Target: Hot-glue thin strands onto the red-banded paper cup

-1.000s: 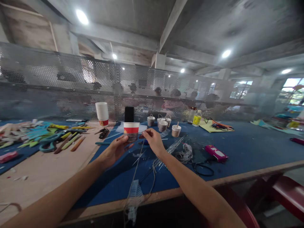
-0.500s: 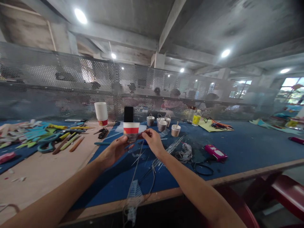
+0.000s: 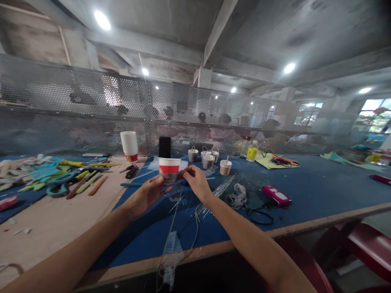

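Note:
A white paper cup [image 3: 169,166] with a red band is held up over the blue table, its lower part wound with grey cord. My left hand [image 3: 149,192] grips it from the left and below. Close to the cup's right side, my right hand [image 3: 197,183] is closed in a pinch on a thin grey cord [image 3: 175,217], which hangs down toward the table's front edge. The fingertips partly hide where cord and cup meet. Beyond the cup, a black phone [image 3: 165,146] stands upright.
Several small cord-wrapped cups [image 3: 208,161] stand behind my right hand, with a cup holding a stick [image 3: 225,167]. Wires [image 3: 220,191], a cord bundle [image 3: 238,196] and a magenta device [image 3: 276,196] lie rightward. Scissors [image 3: 59,185] and a cup stack [image 3: 129,144] are left.
The cup has tilted slightly and shifted a little in my left hand. Both hands stay nearly where they were, with the right hand still pinching beside the cup.

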### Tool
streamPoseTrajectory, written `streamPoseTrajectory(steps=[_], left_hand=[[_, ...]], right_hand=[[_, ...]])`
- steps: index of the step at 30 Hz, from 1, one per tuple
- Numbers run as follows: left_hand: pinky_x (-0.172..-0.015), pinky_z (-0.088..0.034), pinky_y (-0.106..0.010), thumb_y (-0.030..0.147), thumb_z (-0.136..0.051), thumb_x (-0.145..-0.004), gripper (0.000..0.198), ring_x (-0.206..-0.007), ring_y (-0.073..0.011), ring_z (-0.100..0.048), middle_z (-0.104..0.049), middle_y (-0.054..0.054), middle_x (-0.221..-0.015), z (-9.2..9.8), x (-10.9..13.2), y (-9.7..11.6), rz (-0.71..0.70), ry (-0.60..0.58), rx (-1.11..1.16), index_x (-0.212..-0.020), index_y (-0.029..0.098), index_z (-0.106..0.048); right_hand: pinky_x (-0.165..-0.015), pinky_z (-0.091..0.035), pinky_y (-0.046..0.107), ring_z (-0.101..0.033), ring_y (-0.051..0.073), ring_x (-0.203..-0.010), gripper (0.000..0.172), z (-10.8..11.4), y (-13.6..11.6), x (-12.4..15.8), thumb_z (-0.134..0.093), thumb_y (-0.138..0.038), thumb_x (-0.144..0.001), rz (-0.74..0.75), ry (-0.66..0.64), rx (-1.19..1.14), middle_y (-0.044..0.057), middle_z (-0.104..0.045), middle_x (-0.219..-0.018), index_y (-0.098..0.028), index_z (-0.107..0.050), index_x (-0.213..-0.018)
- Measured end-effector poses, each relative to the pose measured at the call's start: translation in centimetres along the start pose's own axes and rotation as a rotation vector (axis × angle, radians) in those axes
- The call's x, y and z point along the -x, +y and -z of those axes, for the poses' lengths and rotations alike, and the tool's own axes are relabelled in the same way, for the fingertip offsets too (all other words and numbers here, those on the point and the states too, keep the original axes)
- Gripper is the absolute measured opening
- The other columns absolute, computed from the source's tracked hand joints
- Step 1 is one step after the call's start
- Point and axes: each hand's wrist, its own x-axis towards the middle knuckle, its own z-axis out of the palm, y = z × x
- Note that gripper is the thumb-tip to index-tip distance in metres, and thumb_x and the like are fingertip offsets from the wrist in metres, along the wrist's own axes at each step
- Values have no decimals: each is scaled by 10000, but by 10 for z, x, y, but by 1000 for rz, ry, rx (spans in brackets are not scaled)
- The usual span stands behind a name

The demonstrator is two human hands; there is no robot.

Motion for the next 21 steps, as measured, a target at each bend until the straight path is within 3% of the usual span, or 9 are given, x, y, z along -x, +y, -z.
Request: streamPoseTrajectory(steps=[10, 21], left_hand=[[-1061, -543, -427, 378, -772, -904, 384, -1383, -372, -613, -752, -120, -1401, -3, 1, 1, 5, 22, -11, -1250, 214, -802], [-1057, -550, -418, 352, -815, -873, 394, -1354, -342, -633, -753, -133, -1388, -4, 2, 0, 16, 61, -10, -1235, 199, -805]], right_hand=[[-767, -535, 311, -699, 203, -785, 157, 0, -1, -1, -691, -349, -869, -21, -2, 40, 0, -732, -788, -234, -624, -785], [-756, -531, 310, -680, 199, -772, 172, 0, 3, -2, -704, -360, -859, -16, 4, 70, -2, -711, -776, -232, -625, -775]])
